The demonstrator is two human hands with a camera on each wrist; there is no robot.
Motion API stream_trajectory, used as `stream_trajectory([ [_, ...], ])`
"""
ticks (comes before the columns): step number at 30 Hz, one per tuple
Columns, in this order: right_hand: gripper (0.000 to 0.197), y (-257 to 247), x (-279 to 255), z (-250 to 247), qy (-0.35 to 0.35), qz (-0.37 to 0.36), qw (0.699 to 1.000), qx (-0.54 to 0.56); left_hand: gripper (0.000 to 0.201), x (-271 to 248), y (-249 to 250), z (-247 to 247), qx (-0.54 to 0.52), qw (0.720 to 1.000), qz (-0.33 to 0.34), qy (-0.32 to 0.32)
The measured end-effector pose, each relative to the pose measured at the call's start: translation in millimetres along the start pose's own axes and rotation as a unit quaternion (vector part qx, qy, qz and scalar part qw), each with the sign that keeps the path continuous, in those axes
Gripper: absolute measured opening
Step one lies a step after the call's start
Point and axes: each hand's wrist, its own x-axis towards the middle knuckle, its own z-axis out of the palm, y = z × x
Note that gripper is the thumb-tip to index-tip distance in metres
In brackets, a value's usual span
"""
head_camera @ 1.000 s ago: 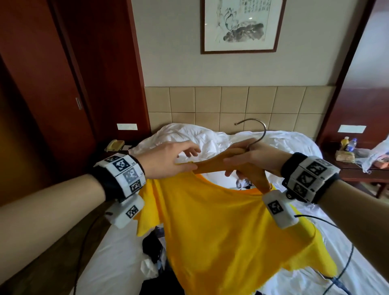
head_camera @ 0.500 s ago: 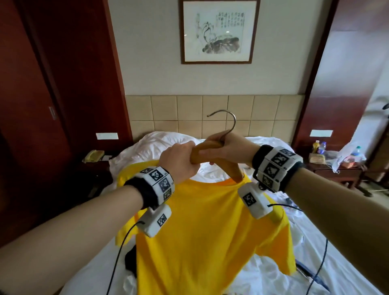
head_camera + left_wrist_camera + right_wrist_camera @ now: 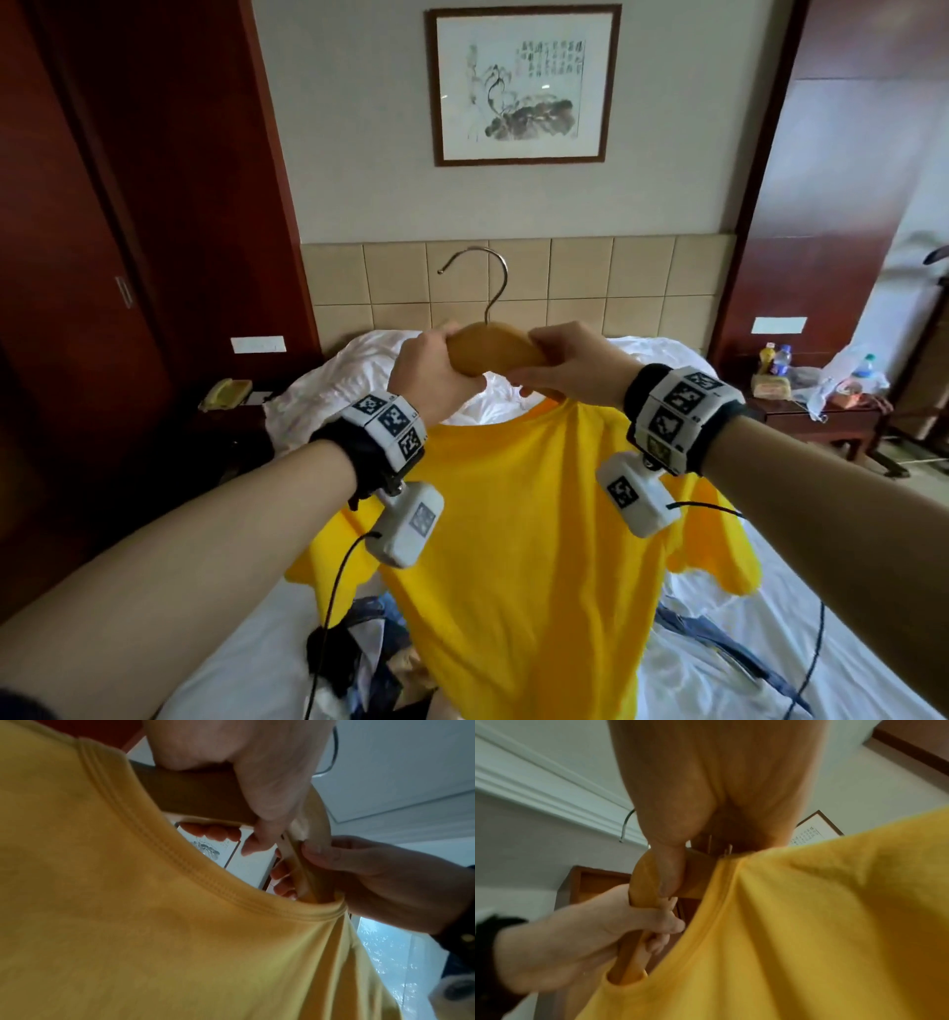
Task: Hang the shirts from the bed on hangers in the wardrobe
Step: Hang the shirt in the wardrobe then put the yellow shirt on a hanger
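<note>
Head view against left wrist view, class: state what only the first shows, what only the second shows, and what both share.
Only the head view shows the hanger's metal hook, the whole hanging yellow shirt, the bed with other clothes on it, and the bedside table.

Only the left wrist view shows the stitched collar from below, with the hanger's arms passing down inside the neck opening.

Both show the left hand and right hand gripping the wooden hanger, and the framed picture.

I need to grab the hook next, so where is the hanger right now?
Head view, centre: the hanger is held up over the bed, gripped between left hand and right hand, inside the yellow shirt's collar.
</note>
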Motion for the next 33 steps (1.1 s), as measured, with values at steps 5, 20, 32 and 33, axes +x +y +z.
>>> stream_trajectory([
  [5, 0.026, 25, -11, 1, -0.023, 0.034, 0.991, -0.128, 0.038, 3, -5, 0, -0.011, 0.999, -0.032, 0.0],
  [20, 0.046, 112, -70, -24, -0.04, 0.186, 0.975, -0.116, 0.023, 25, -20, -6, 0.035, 0.996, -0.082, -0.004],
  [32, 0.028, 155, -101, -16, -0.108, 0.304, 0.922, -0.213, 0.024, 30, -31, -24, 0.019, 0.994, -0.108, 0.009],
  [33, 0.026, 159, -104, -15, -0.105, 0.31, 0.922, -0.206, 0.023, 29, -32, -27, 0.021, 0.995, -0.101, 0.01],
])
